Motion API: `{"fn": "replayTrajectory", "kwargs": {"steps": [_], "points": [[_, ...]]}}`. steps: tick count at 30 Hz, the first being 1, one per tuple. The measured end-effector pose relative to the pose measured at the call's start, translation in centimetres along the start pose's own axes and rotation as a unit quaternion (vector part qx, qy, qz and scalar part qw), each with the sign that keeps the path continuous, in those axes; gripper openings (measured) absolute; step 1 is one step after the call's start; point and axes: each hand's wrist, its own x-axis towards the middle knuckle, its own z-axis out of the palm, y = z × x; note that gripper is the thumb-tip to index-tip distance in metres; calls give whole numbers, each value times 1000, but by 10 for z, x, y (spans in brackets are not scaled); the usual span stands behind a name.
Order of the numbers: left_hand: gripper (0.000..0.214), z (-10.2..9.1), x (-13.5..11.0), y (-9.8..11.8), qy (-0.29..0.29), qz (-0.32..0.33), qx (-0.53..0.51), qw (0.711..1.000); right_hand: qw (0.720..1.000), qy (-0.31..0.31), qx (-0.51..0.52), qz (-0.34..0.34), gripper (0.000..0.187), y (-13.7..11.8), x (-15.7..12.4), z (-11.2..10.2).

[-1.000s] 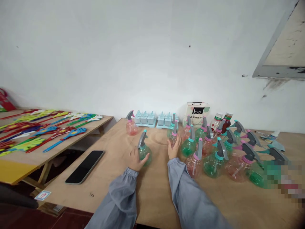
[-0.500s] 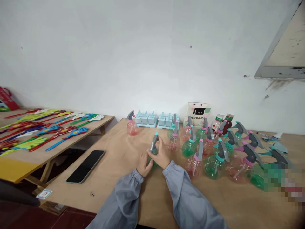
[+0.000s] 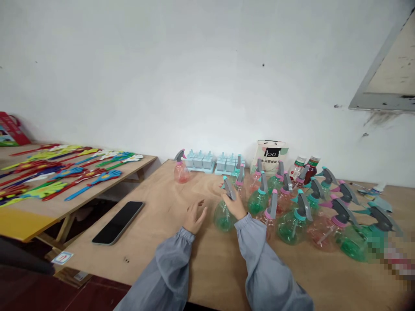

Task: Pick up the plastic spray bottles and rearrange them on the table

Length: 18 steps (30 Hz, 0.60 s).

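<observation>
A clear green spray bottle (image 3: 223, 218) with a grey and teal trigger head stands in front of me. My right hand (image 3: 236, 204) is wrapped round its neck and trigger head. To the left of the bottle, my left hand (image 3: 194, 216) is open, its fingers apart and touching nothing. Several more spray bottles, green and pink, stand close together on the right, among them a pink one (image 3: 267, 220) and a green one (image 3: 292, 226). A single pink spray bottle (image 3: 181, 172) stands apart at the back left of the table.
A black phone (image 3: 118, 222) lies on the left of the wooden table (image 3: 155, 268). Pale blue ice-pop moulds (image 3: 203, 162), a paper bag (image 3: 269, 157) and small bottles (image 3: 298, 166) stand along the wall. Colourful hand-shaped clappers (image 3: 94, 175) cover another table at left.
My left hand has let go of the green spray bottle and opened. My right hand has moved right with the bottle, towards the group, and now holds it from above.
</observation>
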Motion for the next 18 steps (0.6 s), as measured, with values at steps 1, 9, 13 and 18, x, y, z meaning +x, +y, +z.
{"fn": "replayTrajectory", "kwargs": {"steps": [1,9,13,18], "points": [[33,1,0,-1,-4,-6,0,1000,1000,-7,13,13,32,-5,0,-1],[27,0,2,-4,-38,-22,21,999,953,-10,244,179,40,-41,0,-2],[23,-1,2,-2,-52,-27,35,998,907,-66,332,249,29,-46,2,-4],[22,-2,2,0,-74,-39,46,995,900,-8,338,275,20,-43,1,-2]]}}
